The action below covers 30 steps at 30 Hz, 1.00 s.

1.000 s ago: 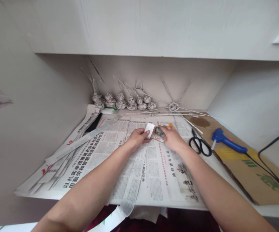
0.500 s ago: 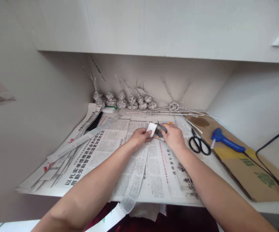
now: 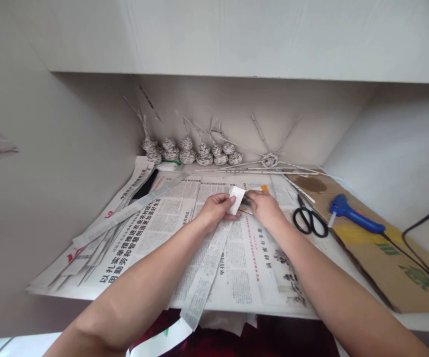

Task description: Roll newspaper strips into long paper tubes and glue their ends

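My left hand [image 3: 218, 210] is closed, pinching the white end of a long newspaper strip [image 3: 205, 277] between thumb and fingers. From there the strip runs down across the newspaper sheets [image 3: 177, 218] and hangs over the table's front edge. Close beside it, the fingers of my right hand [image 3: 265, 207] are bent shut around a small dark thing, mostly hidden behind the white paper and the fingers. Black-handled scissors [image 3: 309, 220] lie to the right of my right hand.
Several gourd-shaped woven paper pieces [image 3: 204, 154] line the back wall. A woven paper start with spokes [image 3: 269, 159] leans near thin paper rods [image 3: 259, 171]. On the right, a blue glue gun [image 3: 355, 215] rests on cardboard [image 3: 381, 267]. Paper strips [image 3: 99, 228] lie left. An overhead panel [image 3: 214, 39] hangs low.
The white strip end has tilted and shifted slightly right, toward my right hand. The dark rolled thing between my hands is now more covered. The camera view has shifted a little.
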Motion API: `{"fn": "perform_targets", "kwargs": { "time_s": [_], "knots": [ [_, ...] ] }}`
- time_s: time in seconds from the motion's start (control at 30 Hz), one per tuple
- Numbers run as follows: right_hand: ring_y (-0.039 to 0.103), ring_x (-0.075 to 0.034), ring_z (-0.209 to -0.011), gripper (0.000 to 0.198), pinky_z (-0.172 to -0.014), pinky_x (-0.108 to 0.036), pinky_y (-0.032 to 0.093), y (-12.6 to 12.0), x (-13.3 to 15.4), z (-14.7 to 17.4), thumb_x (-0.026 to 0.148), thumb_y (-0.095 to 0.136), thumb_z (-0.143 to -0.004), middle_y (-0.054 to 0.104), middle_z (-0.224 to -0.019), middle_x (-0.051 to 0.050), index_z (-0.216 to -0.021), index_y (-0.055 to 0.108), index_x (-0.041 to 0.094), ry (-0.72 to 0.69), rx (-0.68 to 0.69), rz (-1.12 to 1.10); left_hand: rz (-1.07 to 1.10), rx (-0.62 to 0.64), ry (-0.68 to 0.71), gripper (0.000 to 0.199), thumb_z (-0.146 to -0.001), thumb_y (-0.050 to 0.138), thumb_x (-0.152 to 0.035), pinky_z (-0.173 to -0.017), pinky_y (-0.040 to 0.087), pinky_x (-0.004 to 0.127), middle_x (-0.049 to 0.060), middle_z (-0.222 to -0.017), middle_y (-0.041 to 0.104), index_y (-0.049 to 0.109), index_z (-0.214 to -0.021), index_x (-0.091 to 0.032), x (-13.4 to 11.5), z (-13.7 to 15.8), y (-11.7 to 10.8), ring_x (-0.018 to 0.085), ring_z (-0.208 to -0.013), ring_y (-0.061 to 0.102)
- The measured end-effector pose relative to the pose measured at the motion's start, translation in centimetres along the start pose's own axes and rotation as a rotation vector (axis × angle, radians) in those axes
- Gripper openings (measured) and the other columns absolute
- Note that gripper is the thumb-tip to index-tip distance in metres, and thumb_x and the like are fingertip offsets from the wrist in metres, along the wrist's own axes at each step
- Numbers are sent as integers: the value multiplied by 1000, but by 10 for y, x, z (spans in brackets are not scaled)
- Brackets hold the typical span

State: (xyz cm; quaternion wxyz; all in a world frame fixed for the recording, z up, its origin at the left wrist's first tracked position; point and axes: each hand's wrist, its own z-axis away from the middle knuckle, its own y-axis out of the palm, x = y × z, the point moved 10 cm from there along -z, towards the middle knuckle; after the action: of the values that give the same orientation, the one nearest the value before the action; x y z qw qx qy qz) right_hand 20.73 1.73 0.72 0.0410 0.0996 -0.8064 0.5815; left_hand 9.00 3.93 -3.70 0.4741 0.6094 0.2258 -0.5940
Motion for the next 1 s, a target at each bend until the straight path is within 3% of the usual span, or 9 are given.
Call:
{"fn": "perform_targets", "kwargs": {
  "time_s": [0.13, 0.3, 0.5, 0.63, 0.73, 0.8, 1.0],
  "knots": [
    [59, -22, -97, 37, -84, -29, 43, -3, -4, -1, 8, 42, -83, 69, -104, -6, -107, 68, 21, 29, -69, -14, -1, 34, 20, 25, -66, 76, -31, -60, 56, 26, 4, -74, 66, 66, -78, -11, 0, 3, 6, 14, -66, 63],
    [54, -22, -110, 37, -94, -33, 40, -11, -3, 4, 12, 47, -82, 61, -123, -5, -111, 67, 24, 18, -171, -84, 24, 75, 22, 26, -66, 76, -31, -68, 56, 29, 5, -75, 67, 66, -79, -11, 0, 5, 10, 15, -68, 66],
    [47, -26, -119, 43, -100, -40, 34, -19, 13, 10, 27, 49, -86, 53, -132, -11, -128, 55, 19, -70, -177, -45, 14, 48, 39, 32, -69, 75, -32, -57, 55, 25, 8, -83, 68, 66, -90, -10, -6, 5, 7, 14, -63, 65],
    [53, -24, -108, 40, -96, -36, 36, -18, 6, 8, 31, 36, -93, 62, -118, -11, -123, 59, 16, -34, -142, -52, 18, 25, 57, 29, -70, 74, -30, -56, 55, 24, 9, -80, 67, 66, -89, -8, -9, 5, 4, 14, -65, 64],
    [56, -22, -97, 36, -92, -34, 38, -9, 0, 4, 32, 41, -92, 67, -101, -9, -116, 65, 20, -4, -85, -53, 9, 43, 64, 27, -70, 74, -29, -58, 56, 25, 8, -78, 67, 66, -86, -8, -8, 4, 6, 13, -64, 64],
    [55, -23, -96, 36, -89, -35, 39, -4, -3, 3, 33, 44, -91, 66, -99, -10, -121, 62, 23, 29, -65, -33, 3, 64, 62, 27, -71, 73, -29, -60, 56, 26, 7, -77, 67, 66, -86, -8, -6, 4, 7, 13, -64, 64],
    [38, -36, -123, 52, -90, -49, 35, 6, -10, 7, 36, 39, -91, 51, -133, -14, -141, 38, 21, 168, -35, 43, 3, 99, 43, 29, -71, 73, -29, -63, 56, 27, 9, -80, 69, 67, -89, -8, -3, 5, 10, 13, -64, 64]
  ]
}}
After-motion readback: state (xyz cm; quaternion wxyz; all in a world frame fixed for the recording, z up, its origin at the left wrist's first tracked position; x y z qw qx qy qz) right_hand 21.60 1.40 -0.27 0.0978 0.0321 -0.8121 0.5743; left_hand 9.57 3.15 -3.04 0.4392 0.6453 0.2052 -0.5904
